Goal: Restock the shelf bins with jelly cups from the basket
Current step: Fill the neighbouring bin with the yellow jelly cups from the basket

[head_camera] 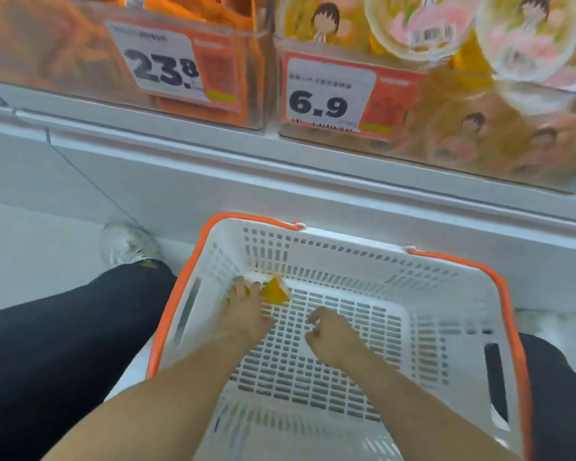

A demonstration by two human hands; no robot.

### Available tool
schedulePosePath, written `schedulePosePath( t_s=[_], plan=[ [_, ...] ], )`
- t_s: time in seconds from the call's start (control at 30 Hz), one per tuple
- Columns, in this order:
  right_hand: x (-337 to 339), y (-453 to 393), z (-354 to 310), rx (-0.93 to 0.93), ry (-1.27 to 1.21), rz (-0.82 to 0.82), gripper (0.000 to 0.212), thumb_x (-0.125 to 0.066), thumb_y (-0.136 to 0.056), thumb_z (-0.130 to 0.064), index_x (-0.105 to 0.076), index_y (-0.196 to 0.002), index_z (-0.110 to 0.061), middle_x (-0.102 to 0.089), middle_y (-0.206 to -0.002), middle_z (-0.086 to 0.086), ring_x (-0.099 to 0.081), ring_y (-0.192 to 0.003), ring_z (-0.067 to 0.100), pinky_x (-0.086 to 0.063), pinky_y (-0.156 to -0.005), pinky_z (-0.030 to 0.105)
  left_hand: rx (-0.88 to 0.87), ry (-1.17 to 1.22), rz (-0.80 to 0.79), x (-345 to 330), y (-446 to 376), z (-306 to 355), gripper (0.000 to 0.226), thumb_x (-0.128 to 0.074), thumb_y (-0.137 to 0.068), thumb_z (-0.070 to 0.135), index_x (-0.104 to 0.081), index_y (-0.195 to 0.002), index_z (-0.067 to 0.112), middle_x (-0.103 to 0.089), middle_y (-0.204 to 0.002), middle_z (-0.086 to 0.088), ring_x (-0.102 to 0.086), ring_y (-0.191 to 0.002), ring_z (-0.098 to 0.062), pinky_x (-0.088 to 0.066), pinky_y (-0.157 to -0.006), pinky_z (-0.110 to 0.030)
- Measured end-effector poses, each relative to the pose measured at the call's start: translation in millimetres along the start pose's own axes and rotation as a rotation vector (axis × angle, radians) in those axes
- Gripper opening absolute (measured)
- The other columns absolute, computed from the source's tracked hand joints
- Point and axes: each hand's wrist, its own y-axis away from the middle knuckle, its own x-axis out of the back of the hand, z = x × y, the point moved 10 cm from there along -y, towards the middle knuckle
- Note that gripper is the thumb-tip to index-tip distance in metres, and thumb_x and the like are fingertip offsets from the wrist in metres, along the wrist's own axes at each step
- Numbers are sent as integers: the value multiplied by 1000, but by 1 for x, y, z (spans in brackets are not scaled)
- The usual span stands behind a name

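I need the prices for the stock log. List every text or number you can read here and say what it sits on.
"23.8": left price tag, on the front of the orange-goods bin.
"6.9": right price tag, on the jelly cup bin.
Small print and barcodes on both tags, and the jelly cup lids: too blurred to read.
Basket: no text.

Retail shop. Evidence: clear shelf bins (479, 128) stocked with packaged cups (409, 28), printed price tags (326, 94) reading 23.8 and 6.9, and a white-and-orange shopping basket (346, 247) on the floor (30, 244).
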Motion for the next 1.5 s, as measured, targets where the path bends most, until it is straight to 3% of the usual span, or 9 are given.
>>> schedulePosePath(
  t_s=[0.17, 0.37, 0.5, 0.73, 0.93, 1.1, 1.23, 1.4, 1.5],
  plan=[
    [15, -31, -26, -71, -247, 179, 23, -59, -94, -32, -51, -108, -15, -66, -89, 7, -59, -70, 22, -51, -63, 35, 34, 312, 189, 8, -9, -11, 32, -56, -97, 21, -53, -127, 13, -42, -135, -6, -48, -109, -20, -39, -80, -24],
    [-8, -68, -24, -377, -876, 169, 97, -79, -68, -63, -40, -141, -12, -51, -136, 6, -61, -106, 27, -58, -66, 35, -106, 79, -294, 6, 0, -6, 18, -71, -84, 26, -61, -96, 18, -66, -108, -7, -63, -100, -24, -45, -77, -27],
    [-19, -71, -31, -306, -919, 232, 43, -80, -74, -52, -62, -83, -15, -67, -90, 2, -73, -70, 19, -53, -54, 25, -37, 296, -569, 5, 30, -9, 35, -71, -81, 39, -61, -107, 18, -63, -98, 0, -66, -80, -17, -55, -73, -32],
    [15, -10, -36, -94, -1048, 201, 52, -89, -72, -26, -60, -113, -12, -72, -98, 12, -73, -67, 24, -62, -75, 40, 99, 1235, -822, 23, 84, 18, 36, -67, -48, 24, -60, -75, 3, -55, -80, -19, -53, -73, -32, -40, -71, -39],
    [129, 103, -102, 304, -782, 197, 41, -80, -81, -31, -64, -109, -5, -71, -83, 19, -65, -57, 27, -57, -58, 35, -128, 1234, -637, 119, 132, 80, 43, -56, -82, 41, -65, -94, 1, -65, -74, -12, -53, -53, -23, -38, -51, -26],
    [188, 219, -136, 488, -610, 216, 43, -59, -89, -52, -67, -67, -16, -55, -59, 16, -53, -53, 29, -42, -48, 28, -599, 805, -224, 231, 196, 155, 50, -58, -83, 65, -65, -118, 30, -74, -96, 11, -68, -89, -4, -49, -91, -32],
    [220, 292, -144, 571, -734, 142, 56, -56, -82, -70, -70, -77, -17, -50, -66, 9, -50, -52, 25, -37, -48, 29, -834, 741, -137, 299, 260, 202, 40, -55, -97, 42, -56, -133, 22, -72, -98, 14, -66, -78, 2, -49, -75, -17],
    [265, 330, -132, 727, -901, 44, 51, -65, -90, -33, -54, -116, 10, -50, -86, 17, -53, -57, 22, -45, -53, 31, -896, 773, -233, 331, 292, 238, 36, -53, -97, 44, -66, -115, 15, -74, -85, 13, -67, -73, -3, -53, -69, -19],
    [295, 332, -123, 747, -945, 145, 26, -64, -86, -25, -57, -95, -1, -55, -78, 15, -52, -58, 21, -48, -56, 29, -839, 849, -163, 340, 273, 250, 53, -48, -93, 61, -68, -120, 21, -72, -110, 12, -66, -98, -7, -48, -101, -34]
  ],
)
